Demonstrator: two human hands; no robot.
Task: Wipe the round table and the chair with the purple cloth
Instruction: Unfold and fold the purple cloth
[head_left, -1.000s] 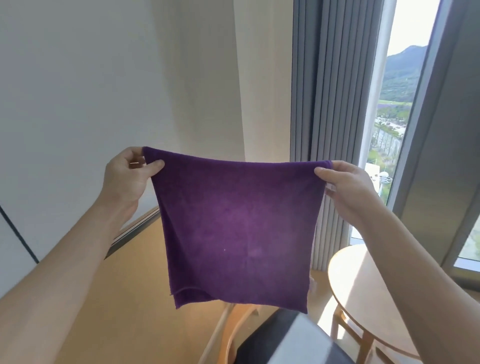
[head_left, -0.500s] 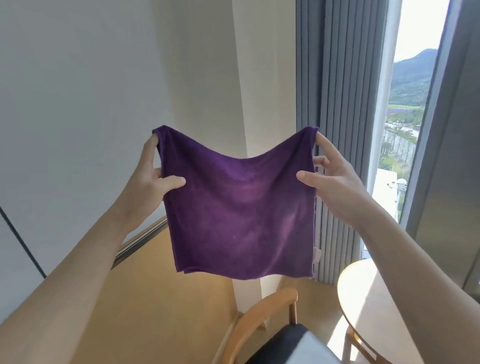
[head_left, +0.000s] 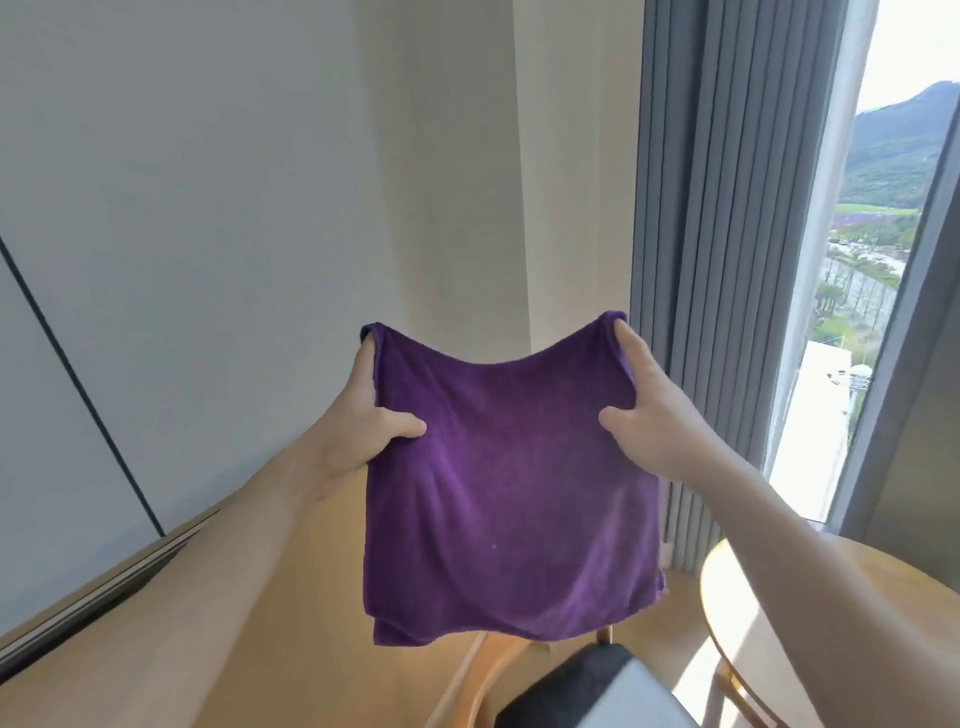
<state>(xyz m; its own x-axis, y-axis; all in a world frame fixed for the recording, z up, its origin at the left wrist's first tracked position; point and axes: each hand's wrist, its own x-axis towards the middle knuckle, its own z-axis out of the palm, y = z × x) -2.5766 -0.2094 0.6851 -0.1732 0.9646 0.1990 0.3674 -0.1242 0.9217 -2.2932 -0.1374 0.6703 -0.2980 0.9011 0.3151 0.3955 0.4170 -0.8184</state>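
Both hands hold the purple cloth (head_left: 511, 488) up in the air, above the chair (head_left: 498, 670) and left of the round surface (head_left: 727, 613). The left hand (head_left: 358, 431) pinches the cloth's left edge between thumb and fingers; the right hand (head_left: 649, 415) pinches the right edge the same way. Compared with half a second ago, the hands are closer together and lower in the view. The top edge sags between them. The cloth now covers more of the chair back.
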